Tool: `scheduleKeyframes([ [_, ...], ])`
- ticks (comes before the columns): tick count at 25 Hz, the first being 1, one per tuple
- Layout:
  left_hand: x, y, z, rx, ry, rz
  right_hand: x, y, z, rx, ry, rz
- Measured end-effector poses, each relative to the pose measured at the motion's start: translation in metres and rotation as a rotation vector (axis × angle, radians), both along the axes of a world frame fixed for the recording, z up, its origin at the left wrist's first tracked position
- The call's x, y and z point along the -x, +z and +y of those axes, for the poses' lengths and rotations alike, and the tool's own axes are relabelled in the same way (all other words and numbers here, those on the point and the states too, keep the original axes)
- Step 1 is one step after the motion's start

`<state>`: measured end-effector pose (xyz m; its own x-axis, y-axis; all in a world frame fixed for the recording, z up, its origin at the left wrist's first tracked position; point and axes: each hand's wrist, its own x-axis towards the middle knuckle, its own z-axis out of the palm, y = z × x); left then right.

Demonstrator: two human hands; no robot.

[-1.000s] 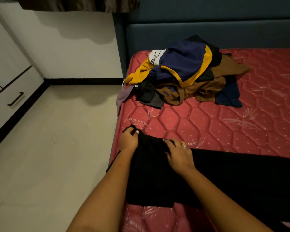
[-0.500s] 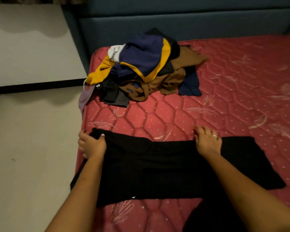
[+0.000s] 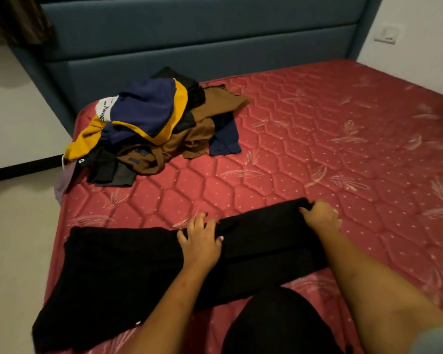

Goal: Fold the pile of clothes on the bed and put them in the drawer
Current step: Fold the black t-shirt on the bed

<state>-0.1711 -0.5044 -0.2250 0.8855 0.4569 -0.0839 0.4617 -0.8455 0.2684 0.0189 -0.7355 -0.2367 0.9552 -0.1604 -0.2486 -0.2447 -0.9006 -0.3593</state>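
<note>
A black garment [image 3: 128, 267] lies spread flat across the near part of the red quilted mattress [image 3: 317, 154]. My left hand [image 3: 201, 238] rests flat on its middle with fingers spread. My right hand [image 3: 321, 217] grips the garment's far right corner, which is lifted and doubled over toward the middle. The pile of unfolded clothes [image 3: 151, 126], navy, yellow, brown and black, sits at the mattress's far left corner. No drawer is in view.
A dark blue padded headboard [image 3: 202, 44] runs along the far side. Pale floor [image 3: 16, 251] lies left of the bed. A wall socket [image 3: 386, 34] sits at the upper right. A dark rounded shape [image 3: 279, 325] fills the bottom centre.
My left hand moved from the garment's left edge to its middle. My right hand took the right end and brought it leftward, so the garment looks shorter. The view swung right.
</note>
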Motion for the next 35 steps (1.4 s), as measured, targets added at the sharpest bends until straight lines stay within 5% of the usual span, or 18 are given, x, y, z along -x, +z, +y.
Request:
scheduleKeyframes([
  [8,-0.028,-0.015,0.019,-0.082,0.005,0.152,-0.039,-0.005,0.013,-0.431,-0.051,-0.056],
  [11,-0.047,-0.017,0.028,-0.198,-0.062,0.044,-0.058,-0.001,0.020,-0.669,-0.082,-0.187],
  [18,-0.066,-0.023,0.056,-0.060,-0.143,0.167,-0.070,-0.026,0.031,-0.389,-0.208,-0.147],
  [23,-0.035,-0.036,0.064,-0.093,-0.248,-0.090,-0.077,-0.038,0.028,-0.541,0.083,-0.122],
  [28,-0.051,-0.029,0.069,0.021,-0.079,-0.179,-0.070,-0.031,0.028,-0.558,0.142,-0.237],
  [32,-0.061,-0.038,0.068,-0.216,-0.031,-0.082,-0.067,-0.042,0.028,-0.423,0.248,-0.167],
  [35,-0.063,-0.042,0.037,-0.363,0.050,-0.206,-0.064,-0.042,0.024,-0.377,0.231,-0.257],
])
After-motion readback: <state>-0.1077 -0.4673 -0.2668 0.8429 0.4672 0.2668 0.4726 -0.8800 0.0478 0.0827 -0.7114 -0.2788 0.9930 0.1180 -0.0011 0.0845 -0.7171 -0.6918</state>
